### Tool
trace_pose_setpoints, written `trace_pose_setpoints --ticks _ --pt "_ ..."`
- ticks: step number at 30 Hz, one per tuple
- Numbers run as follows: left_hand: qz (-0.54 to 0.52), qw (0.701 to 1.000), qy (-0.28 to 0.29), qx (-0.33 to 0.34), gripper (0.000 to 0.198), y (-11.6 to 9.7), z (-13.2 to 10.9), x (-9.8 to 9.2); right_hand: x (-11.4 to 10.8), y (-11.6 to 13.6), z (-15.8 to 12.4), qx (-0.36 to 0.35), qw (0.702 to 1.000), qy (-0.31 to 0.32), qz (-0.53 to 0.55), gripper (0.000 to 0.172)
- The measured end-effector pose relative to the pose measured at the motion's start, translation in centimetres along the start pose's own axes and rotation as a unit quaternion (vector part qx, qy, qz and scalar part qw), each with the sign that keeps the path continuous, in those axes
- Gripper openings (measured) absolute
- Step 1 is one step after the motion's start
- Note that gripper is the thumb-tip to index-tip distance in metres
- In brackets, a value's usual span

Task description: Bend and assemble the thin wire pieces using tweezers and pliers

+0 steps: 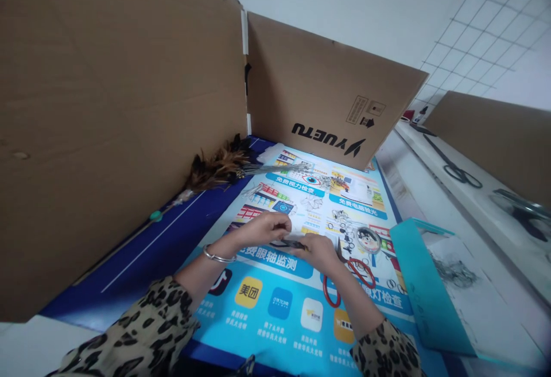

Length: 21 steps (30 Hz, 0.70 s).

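Observation:
My left hand (pixel 267 228) and my right hand (pixel 319 252) meet over a printed blue poster (pixel 275 308) on the table. Both are closed in a pinch on a small dark thin piece (pixel 294 243) held between them; I cannot make out what it is. A silver bangle sits on my left wrist (pixel 217 255). Red-handled scissors (pixel 350 279) lie on the poster just right of my right hand. A small round tin (pixel 368 238) with small metal parts stands beyond them. Small wire parts (pixel 312 202) lie scattered further up the poster.
Brown cardboard walls (pixel 107 107) stand at the left, and a cardboard sheet printed YUETU (pixel 327 96) at the back. A bundle of brown feathers (pixel 219 167) lies by the left wall. A teal box lid (pixel 424 291) holds paper and wire bits at the right. Black scissors (pixel 456 167) lie on the white ledge.

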<state>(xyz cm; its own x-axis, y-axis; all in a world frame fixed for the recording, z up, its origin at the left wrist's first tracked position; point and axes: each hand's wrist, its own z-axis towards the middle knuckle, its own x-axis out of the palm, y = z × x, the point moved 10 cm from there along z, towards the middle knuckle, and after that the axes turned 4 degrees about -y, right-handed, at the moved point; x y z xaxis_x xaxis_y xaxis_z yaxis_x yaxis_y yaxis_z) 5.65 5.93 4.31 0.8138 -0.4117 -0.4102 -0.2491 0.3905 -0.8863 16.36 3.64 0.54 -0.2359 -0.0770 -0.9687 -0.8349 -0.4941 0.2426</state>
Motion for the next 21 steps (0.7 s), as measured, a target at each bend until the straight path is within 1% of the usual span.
trace_pose_setpoints --ticks 3,5,8,11,13,14,16,18,21 --pt "0.120 0.990 0.012 0.078 0.013 -2.2 -0.3 0.5 0.6 -0.6 0.0 0.019 0.999 0.044 0.007 0.041" --pt "0.159 0.981 0.025 0.106 0.015 -3.0 -0.5 1.1 1.1 -1.3 0.0 0.041 0.996 0.076 0.007 0.045" --pt "0.188 0.973 0.047 0.129 0.017 -3.6 -0.9 2.0 1.7 -2.0 -0.3 0.065 0.992 0.111 0.016 0.050" --pt "0.200 0.968 0.059 0.139 0.018 -3.8 -1.2 2.6 2.1 -2.0 -0.5 0.055 0.988 0.137 0.044 0.051" --pt "0.205 0.967 0.057 0.137 0.018 -3.7 -1.2 2.7 2.3 -1.9 -0.6 0.048 0.986 0.147 0.061 0.051" --pt "0.207 0.968 0.051 0.131 0.017 -3.5 -1.1 2.7 2.4 -1.8 -0.6 0.050 0.986 0.146 0.062 0.050" --pt "0.208 0.971 0.026 0.111 0.017 -2.8 -0.7 2.3 2.2 -1.8 -0.5 0.060 0.989 0.126 0.049 0.048" --pt "0.192 0.978 -0.014 0.084 0.016 -2.0 -0.3 1.3 1.7 -1.8 -0.3 0.078 0.994 0.079 0.021 0.045" --pt "0.129 0.988 -0.071 0.046 0.013 -0.7 0.2 -0.5 1.0 -1.6 -0.3 0.102 0.994 0.004 -0.026 0.042"
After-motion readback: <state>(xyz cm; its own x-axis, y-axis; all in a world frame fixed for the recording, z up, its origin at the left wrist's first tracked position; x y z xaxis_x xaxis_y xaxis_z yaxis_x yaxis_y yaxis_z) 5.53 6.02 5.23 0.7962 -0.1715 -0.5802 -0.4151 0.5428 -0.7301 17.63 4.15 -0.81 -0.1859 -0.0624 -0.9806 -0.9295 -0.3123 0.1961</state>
